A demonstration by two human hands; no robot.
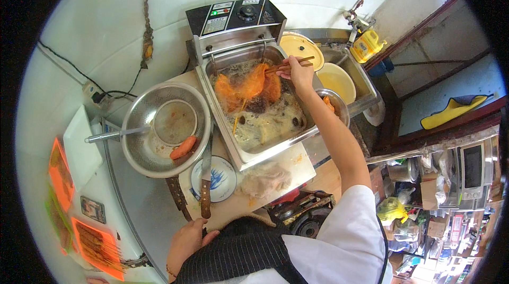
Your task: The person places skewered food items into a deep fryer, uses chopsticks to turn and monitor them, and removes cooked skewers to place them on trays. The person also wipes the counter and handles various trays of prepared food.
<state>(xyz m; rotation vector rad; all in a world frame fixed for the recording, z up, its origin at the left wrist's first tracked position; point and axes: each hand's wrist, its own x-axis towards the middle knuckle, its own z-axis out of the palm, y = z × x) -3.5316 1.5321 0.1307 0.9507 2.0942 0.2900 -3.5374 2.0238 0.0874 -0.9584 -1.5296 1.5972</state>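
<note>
My right hand [296, 72] grips a pair of wooden chopsticks [280, 68] over an electric deep fryer [246, 161]. Their tips touch an orange-coated flat piece of food [254, 81] above bubbling oil; more orange pieces lie around it. A thin skewer [238, 119] slants down below the pieces. My left hand [193, 238] rests at the counter's near edge, close to the handle of a knife [206, 188]; whether it holds anything is hard to see. That knife lies across a blue-and-white plate [224, 182]. Left of the fryer, a perforated steel bowl [131, 153] holds a strainer [175, 119] and a sausage-like piece [183, 147].
A crumpled cloth or bag [268, 180] lies before the fryer. At right are a metal bowl [342, 105] with food, a cream tub [346, 85], a sink [368, 89] and a yellow bottle [366, 45]. A gas burner [310, 222] stands low in front.
</note>
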